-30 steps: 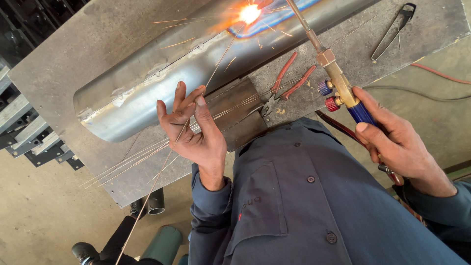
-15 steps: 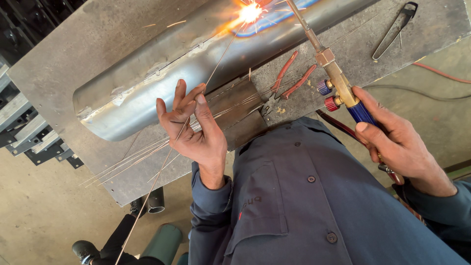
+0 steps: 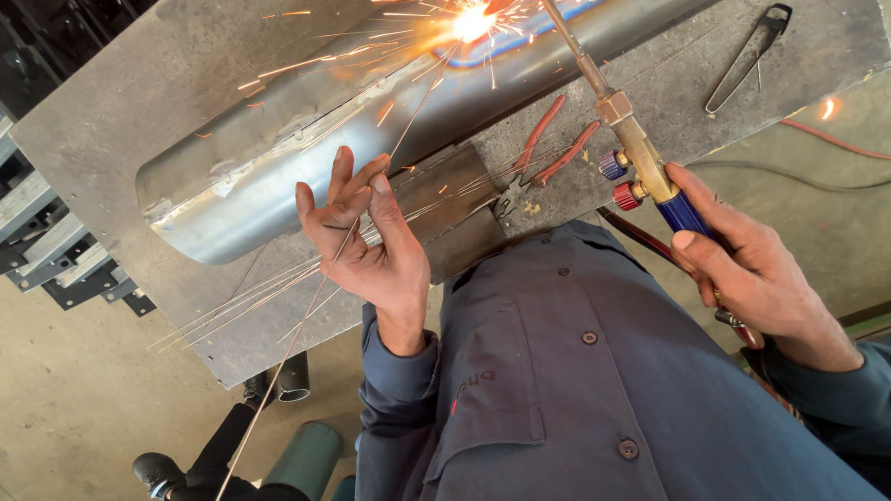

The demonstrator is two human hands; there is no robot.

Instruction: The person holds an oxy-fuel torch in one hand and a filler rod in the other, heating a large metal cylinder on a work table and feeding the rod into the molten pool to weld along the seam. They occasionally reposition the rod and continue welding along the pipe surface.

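Note:
My left hand [image 3: 367, 241] pinches a thin metal filler rod [image 3: 311, 301] that runs from the lower left up to the glowing weld spot [image 3: 471, 20]. My right hand [image 3: 747, 264] grips the blue handle of a brass gas torch [image 3: 640, 158], whose long tip reaches up to the same spot. Both meet on a curved silver sheet-metal piece [image 3: 278, 158] lying on a grey steel table [image 3: 121, 111]. Sparks fly left from the flame.
Red-handled pliers [image 3: 548, 148] lie on the table by the torch. A wire spark lighter [image 3: 747, 56] rests at the upper right. Several spare rods [image 3: 232, 311] lie across the table's near edge. A red hose [image 3: 835, 139] crosses the concrete floor. Dark metal racks [image 3: 46, 241] stand left.
The weld spot has flared, throwing many more sparks to the left. Both hands hold nearly the same places.

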